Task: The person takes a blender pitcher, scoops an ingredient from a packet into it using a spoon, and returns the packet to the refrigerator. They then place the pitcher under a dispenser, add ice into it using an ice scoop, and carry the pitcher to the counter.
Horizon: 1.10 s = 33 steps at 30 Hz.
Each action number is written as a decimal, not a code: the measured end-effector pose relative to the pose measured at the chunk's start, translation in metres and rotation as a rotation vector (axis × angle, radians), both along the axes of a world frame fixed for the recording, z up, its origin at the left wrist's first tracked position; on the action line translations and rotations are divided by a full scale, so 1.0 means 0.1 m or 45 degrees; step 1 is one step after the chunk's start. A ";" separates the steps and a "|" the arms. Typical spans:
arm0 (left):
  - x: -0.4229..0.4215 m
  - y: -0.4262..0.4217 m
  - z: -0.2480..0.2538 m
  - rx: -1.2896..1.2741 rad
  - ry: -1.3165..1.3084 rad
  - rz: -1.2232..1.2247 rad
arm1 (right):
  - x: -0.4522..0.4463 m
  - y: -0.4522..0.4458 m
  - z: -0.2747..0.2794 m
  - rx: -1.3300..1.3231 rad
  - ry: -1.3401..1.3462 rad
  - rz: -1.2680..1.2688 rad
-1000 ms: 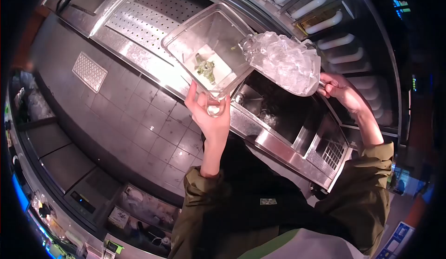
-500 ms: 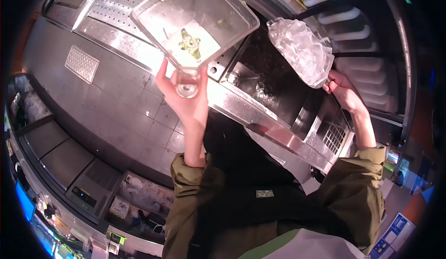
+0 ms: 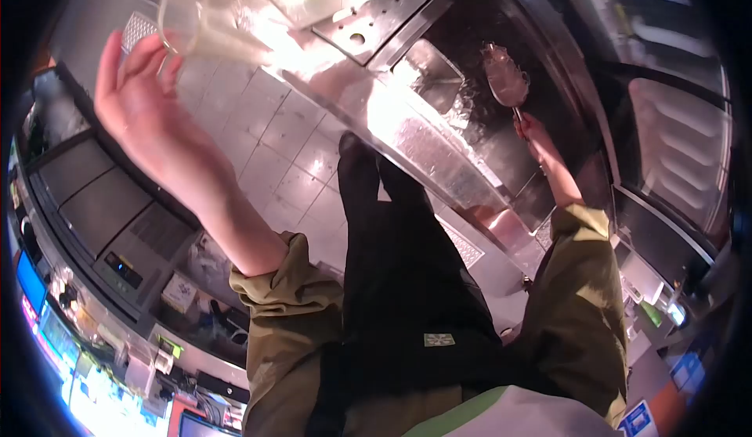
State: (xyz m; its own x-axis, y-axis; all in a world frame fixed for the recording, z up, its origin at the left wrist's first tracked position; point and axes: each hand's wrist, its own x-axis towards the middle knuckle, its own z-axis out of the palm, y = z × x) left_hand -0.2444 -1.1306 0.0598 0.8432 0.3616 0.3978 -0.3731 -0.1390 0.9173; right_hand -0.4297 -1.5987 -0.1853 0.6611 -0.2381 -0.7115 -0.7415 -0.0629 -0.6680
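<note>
At the upper left my left hand (image 3: 149, 84) is closed, its curled fingers at the handle end of a clear square jug (image 3: 205, 18). The jug is blurred and partly cut off by the top of the view, so its contents are hard to make out. Over on the right, my right hand (image 3: 530, 129) grips the handle of a clear ice scoop (image 3: 505, 77). The scoop is down inside a dark, steel-edged ice bin (image 3: 540, 69), and pale, ice-like pieces show in its bowl.
A steel counter front (image 3: 431, 143) runs diagonally before my legs. A perforated steel surface (image 3: 407, 6) lies at the top. The bin's raised lid (image 3: 681, 139) stands on the right. Tiled floor (image 3: 290, 135) and a lower counter with drawers (image 3: 78, 171) are to the left.
My left hand has swung left with the jug, out toward the upper left edge. My right hand has lowered the scoop, which was heaped with ice, into the bin. The view has shifted.
</note>
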 end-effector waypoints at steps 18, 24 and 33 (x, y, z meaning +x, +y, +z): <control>-1.05 0.19 -0.38 -0.156 0.409 0.100 | 0.62 0.07 1.13 -0.654 -0.175 0.663; -1.20 0.14 -0.24 -0.271 0.428 0.161 | 1.05 1.04 1.13 -0.765 -0.297 1.086; -1.45 0.36 0.51 -0.211 0.406 -0.152 | 0.70 1.90 0.80 -1.326 -0.350 0.772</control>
